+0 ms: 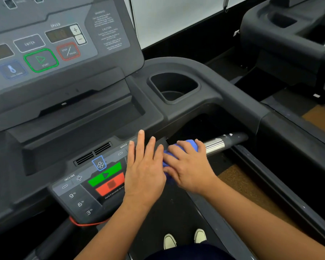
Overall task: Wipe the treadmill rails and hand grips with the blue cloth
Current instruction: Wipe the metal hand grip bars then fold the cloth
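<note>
On the hand grip (215, 145), right hand (190, 167) around blue cloth (191, 143)

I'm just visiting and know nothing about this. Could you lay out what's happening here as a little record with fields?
setting: person standing on a dark grey treadmill
right hand: grips the blue cloth, wrapped round the silver-and-black hand grip bar
left hand: fingers straight, over the right edge of the small button panel with green and red keys, holding nothing
wiping: on the grip's inner end; the silver section shows bare
</note>
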Tool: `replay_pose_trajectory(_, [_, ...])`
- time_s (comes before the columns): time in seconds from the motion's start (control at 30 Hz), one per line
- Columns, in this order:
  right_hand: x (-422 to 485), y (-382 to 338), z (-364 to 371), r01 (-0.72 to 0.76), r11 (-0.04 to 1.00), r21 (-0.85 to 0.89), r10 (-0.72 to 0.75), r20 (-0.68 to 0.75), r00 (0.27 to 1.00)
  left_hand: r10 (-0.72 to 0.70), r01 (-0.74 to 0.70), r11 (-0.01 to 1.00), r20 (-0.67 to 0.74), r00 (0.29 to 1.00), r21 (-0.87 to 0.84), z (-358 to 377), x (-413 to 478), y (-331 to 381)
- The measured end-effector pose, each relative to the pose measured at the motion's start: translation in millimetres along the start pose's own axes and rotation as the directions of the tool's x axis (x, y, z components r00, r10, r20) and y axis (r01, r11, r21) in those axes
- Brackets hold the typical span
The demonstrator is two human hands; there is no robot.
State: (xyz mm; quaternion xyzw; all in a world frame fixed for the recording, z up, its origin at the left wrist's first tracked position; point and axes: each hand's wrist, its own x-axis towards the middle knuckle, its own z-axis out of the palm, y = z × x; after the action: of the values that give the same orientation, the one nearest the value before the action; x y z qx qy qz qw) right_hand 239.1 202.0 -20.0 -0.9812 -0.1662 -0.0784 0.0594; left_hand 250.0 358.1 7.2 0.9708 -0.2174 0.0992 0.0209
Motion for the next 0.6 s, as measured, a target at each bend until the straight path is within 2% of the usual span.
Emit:
replay_pose_trajectory(0.17, [20.5,9.3,-11.2,-0.095,0.995,-0.028,0.097,0.094,0.991,-0.006,0.003,0.997,-0.035,0.999,-0.082,0.0,-2.0,-1.8])
replay_pose_trajectory(0.2, [30.1,3.6,-16.6,-0.109,0.994,-0.033,0.113,0.156,0.981,-0.017,0.012,0.994,-0.045,0.999,-0.111,-0.3,-2.1,-0.9])
replay_pose_trajectory(0.27, [40.5,-9.9,-22.6,-0.076,0.995,-0.064,0.092,0.285,0.954,-0.050,0.039,0.985,-0.060,0.997,-0.166,-1.7,-3.1,1.3])
replay_pose_trajectory(0.3, [40.6,-15.4,-22.2,-0.026,0.998,-0.057,0.042,0.305,0.951,-0.070,0.054,0.979,-0.073,0.995,-0.195,-2.8,-2.8,2.3])
replay_pose_trajectory(0.4, [24.2,-14.7,-18.2,0.118,0.993,0.022,-0.120,0.218,0.968,-0.104,0.074,0.960,-0.098,0.990,-0.270,-5.3,-1.0,4.5])
replay_pose_trajectory(0.47, [12.5,1.2,-12.2,0.189,0.982,0.004,-0.187,0.139,0.972,-0.103,0.076,0.964,-0.095,0.990,-0.256,-4.4,-0.8,4.3])
replay_pose_trajectory(0.6, [4.3,32.3,-7.7,0.118,0.992,-0.046,-0.111,0.131,0.985,-0.098,0.071,0.969,-0.105,0.990,-0.237,-3.6,-1.2,4.2])
